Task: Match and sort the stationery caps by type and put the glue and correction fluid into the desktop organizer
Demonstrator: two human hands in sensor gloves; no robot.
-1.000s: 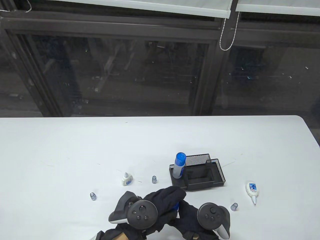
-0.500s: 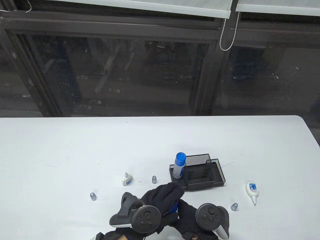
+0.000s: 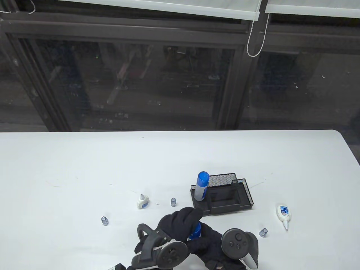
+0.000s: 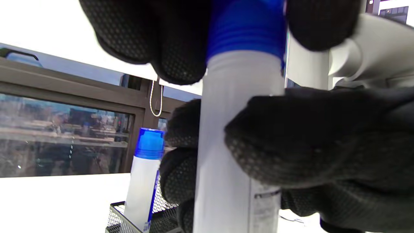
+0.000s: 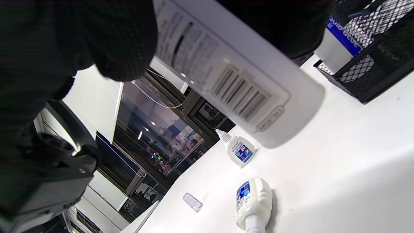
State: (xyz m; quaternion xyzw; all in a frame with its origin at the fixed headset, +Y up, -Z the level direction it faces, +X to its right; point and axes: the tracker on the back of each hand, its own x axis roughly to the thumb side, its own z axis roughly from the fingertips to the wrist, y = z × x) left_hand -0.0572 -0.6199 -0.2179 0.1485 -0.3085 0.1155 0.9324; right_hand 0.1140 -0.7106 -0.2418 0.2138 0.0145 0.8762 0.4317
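Now the left hand [image 3: 180, 223] has rotated, its grip grasping the blue cap [image 4: 247, 27]; the right hand [image 3: 209, 243] clasps the glue stick [image 4: 233, 145]; capping nears completion.

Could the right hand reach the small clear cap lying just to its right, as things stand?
Probably not yet: the right hand grips the glue stick. The clear cap lies close by, with nothing between.
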